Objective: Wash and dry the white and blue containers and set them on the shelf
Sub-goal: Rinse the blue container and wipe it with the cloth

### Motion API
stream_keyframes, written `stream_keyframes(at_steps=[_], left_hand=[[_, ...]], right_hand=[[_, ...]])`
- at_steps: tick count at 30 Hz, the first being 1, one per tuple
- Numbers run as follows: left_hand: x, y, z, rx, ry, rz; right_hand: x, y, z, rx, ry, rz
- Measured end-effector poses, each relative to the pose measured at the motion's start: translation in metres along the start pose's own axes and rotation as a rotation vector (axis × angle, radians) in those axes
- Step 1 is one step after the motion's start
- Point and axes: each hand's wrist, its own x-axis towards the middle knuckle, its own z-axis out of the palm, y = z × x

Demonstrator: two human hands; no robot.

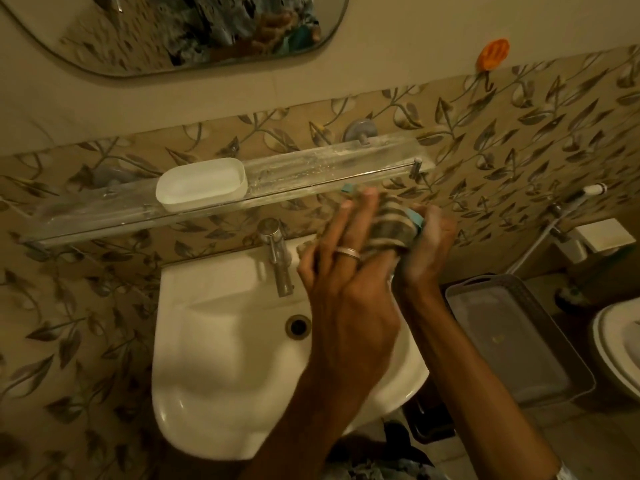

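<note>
The white container stands upright on the glass shelf, left of its middle. Both hands are raised over the back right of the sink, just below the shelf's front rail. My right hand grips the blue container, of which only a blue edge and a corner show. A striped grey cloth is wrapped over it. My left hand, with a ring on one finger, presses the cloth against the container.
A white sink with a metal tap sits below the shelf. A grey tray lies to the right, with a toilet rim beyond it. A mirror hangs above, and an orange hook sticks to the wall.
</note>
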Motion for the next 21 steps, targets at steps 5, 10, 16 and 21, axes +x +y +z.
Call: stream_keyframes(at_steps=[5, 10, 16, 21], left_hand=[[0.005, -0.014, -0.007, -0.1, 0.041, -0.212], [-0.018, 0.011, 0.007, 0.058, 0.014, 0.064], [0.018, -0.022, -0.01, -0.28, 0.029, -0.335], [0.004, 0.014, -0.003, -0.16, 0.075, -0.084]], right_hand=[[-0.002, -0.003, 0.006, 0.069, 0.032, 0.013], [0.0, 0.002, 0.002, -0.075, 0.018, -0.095], [-0.003, -0.009, -0.003, 0.122, 0.046, 0.028], [0.008, -0.019, -0.003, 0.074, 0.092, -0.075]])
